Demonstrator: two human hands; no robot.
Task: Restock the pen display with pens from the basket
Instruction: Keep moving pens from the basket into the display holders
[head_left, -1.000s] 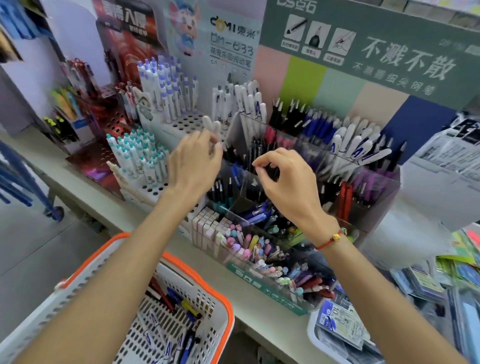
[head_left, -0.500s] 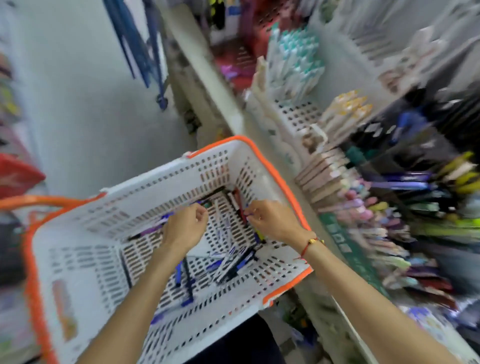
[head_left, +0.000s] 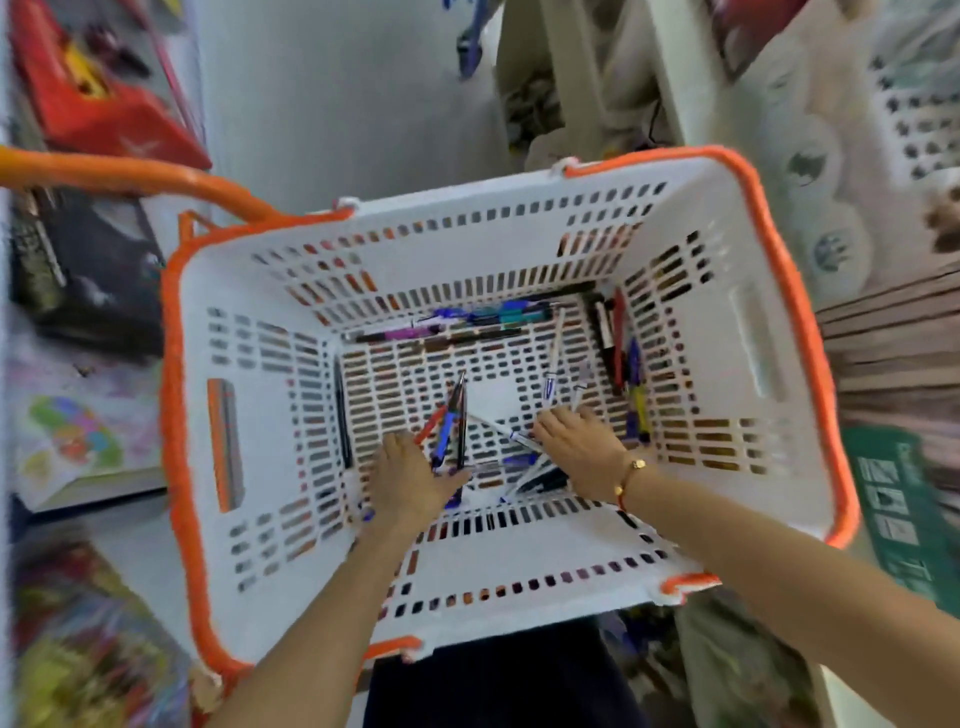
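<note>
Both hands reach down into the basket (head_left: 737, 332), backs up, so the fingertips and palms are hidden. The left hand (head_left: 410, 480) lies over the near ends of a small bundle, a blue pen (head_left: 445, 428), a black one and a red one; its fingers curl down toward them, but whether they grip any cannot be told. The right hand (head_left: 576, 441), with a red cord bracelet (head_left: 626, 480) at the wrist, has its fingers bent onto white pens (head_left: 550, 376); a grip cannot be made out there either.

More pens lie on the basket floor: a row (head_left: 467, 319) along the far wall, a cluster (head_left: 621, 358) in the far right corner, one dark pen (head_left: 341, 410) alone at the left. Blur smears their details.

The orange rim frames the basket, and an orange handle (head_left: 130, 176) sticks out far left. The pen display (head_left: 904, 364) is cut off at the right edge, only blurred box edges and a green label showing. Blurred books and packages lie at the left.
</note>
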